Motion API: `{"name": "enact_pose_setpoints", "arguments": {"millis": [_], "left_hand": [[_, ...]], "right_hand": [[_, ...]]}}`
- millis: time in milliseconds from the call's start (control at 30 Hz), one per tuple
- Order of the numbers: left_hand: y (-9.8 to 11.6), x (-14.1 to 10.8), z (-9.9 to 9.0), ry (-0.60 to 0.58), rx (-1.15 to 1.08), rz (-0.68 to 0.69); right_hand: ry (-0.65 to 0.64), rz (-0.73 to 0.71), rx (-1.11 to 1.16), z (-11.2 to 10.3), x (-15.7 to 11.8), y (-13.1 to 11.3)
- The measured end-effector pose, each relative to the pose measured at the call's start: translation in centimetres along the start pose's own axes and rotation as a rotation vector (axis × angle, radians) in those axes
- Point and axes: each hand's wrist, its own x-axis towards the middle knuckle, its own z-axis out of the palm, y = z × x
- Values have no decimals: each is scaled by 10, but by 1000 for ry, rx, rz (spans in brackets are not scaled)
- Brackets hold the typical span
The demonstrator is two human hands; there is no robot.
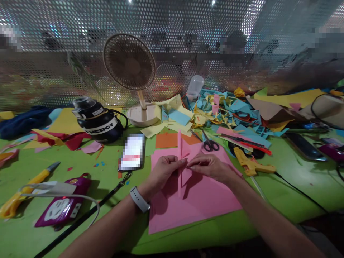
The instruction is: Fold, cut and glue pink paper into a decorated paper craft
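Between my hands stands a folded pink paper piece point(179, 182) with flaps sticking out to its right. My left hand point(167, 171) pinches its upright edge between thumb and fingers. Close beside it, the fingertips of my right hand point(208, 166) are pressed together at one of the paper's flaps; exactly what they pinch is hard to make out. Underneath lies a large pink paper sheet point(199, 211), flat on the green table point(188, 238). Just beyond my right hand rest black scissors point(211, 144).
A yellow glue gun point(252, 165) with a cord lies to the right, near a dark phone point(305, 146). A lit phone point(131, 152), a black bottle point(99, 122), a fan point(143, 113), a purple power bank point(64, 202) and yellow-handled cutters point(25, 190) stand leftward. Paper scraps point(228, 107) pile at the back.
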Motion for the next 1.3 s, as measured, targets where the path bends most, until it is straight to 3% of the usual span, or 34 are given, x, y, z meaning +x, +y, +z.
{"name": "enact_pose_setpoints", "arguments": {"millis": [167,300,533,733,1100,1300], "left_hand": [[-1,0,-1,-1,16,41],[-7,1,-1,28,19,59],[-11,-1,1,39,71,99],[-9,-2,2,22,58,72],[-12,-1,0,-1,69,93],[-8,-2,1,-46,94,111]], "right_hand": [[-19,0,72,0,-4,-11],[86,66,103,-1,-8,-16],[-74,253,-113,6,-9,-22],[-39,169,-177,8,-8,-16],[-78,268,84,9,-10,-25],[-79,292,143,7,-10,-16]]}}
